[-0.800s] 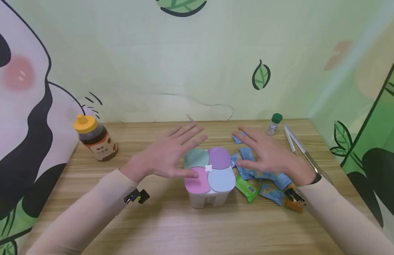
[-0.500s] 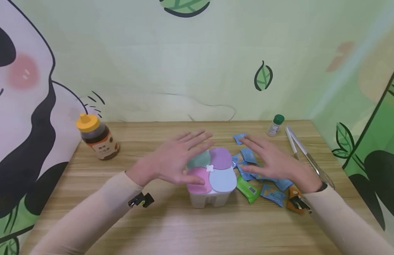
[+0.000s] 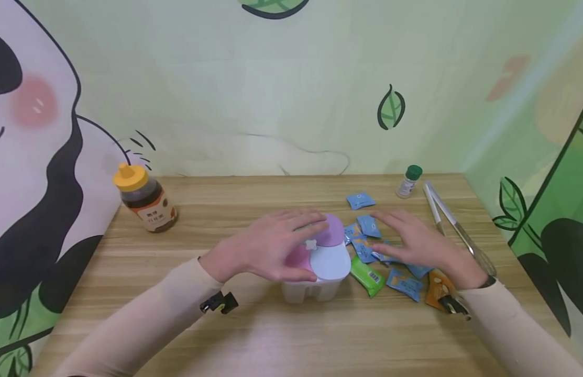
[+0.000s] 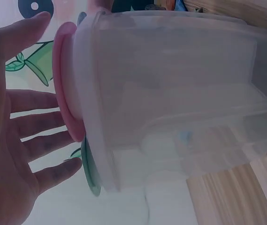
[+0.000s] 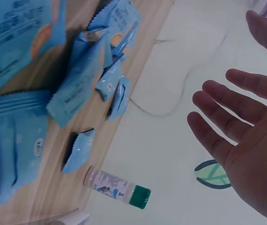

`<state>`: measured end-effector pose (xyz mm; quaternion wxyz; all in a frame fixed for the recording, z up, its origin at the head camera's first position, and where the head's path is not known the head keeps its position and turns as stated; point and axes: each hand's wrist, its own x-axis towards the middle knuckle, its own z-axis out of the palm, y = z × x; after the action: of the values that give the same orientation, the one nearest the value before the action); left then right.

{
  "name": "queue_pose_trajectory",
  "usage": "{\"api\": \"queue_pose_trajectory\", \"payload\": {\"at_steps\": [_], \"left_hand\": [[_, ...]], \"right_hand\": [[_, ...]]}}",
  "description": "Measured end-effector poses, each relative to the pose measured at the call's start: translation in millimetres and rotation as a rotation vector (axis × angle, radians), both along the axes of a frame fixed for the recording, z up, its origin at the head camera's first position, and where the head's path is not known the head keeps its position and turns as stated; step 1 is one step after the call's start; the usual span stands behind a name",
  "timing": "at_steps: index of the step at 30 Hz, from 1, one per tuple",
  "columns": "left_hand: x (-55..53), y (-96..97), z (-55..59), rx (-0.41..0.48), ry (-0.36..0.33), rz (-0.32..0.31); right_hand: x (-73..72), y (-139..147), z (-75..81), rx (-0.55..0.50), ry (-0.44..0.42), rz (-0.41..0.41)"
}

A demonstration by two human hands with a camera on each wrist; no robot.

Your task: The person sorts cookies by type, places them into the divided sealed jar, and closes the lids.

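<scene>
Head view: my left hand sits over the lidded container, mid-frame; my right hand hangs above blue packets, right of centre. Left wrist view: fingers spread beside the lid, contact unclear; I'd steady the walls gently. Right wrist view: fingers spread, holding nothing.

The squarish translucent box looks like smooth plastic, its four-petalled pastel lid matt plastic. Small blue rectangular packets are crinkled, glossy film. Long silver-and-white tongs show shiny metal. The pale brown tabletop looks like smooth, faintly glossy wood.
</scene>
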<state>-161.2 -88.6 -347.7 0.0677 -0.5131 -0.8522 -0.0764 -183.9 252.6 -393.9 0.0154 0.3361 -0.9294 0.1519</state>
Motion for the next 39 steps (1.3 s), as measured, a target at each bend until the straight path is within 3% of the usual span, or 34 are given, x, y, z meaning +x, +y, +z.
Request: {"api": "queue_pose_trajectory", "payload": {"at_steps": [9, 25, 39], "left_hand": [[1.9, 9.3, -3.3, 0.015, 0.0, -0.053], [5.9, 17.5, -3.2, 0.062, -0.011, -0.093], [10.3, 24.8, -5.4, 0.055, -0.002, -0.104]], "right_hand": [[1.9, 8.5, -8.4, 0.001, -0.011, -0.018], [3.5, 9.9, -17.1, 0.041, -0.068, -0.057], [-1.2, 17.5, -36.8, 0.047, -0.095, -0.061]]}}
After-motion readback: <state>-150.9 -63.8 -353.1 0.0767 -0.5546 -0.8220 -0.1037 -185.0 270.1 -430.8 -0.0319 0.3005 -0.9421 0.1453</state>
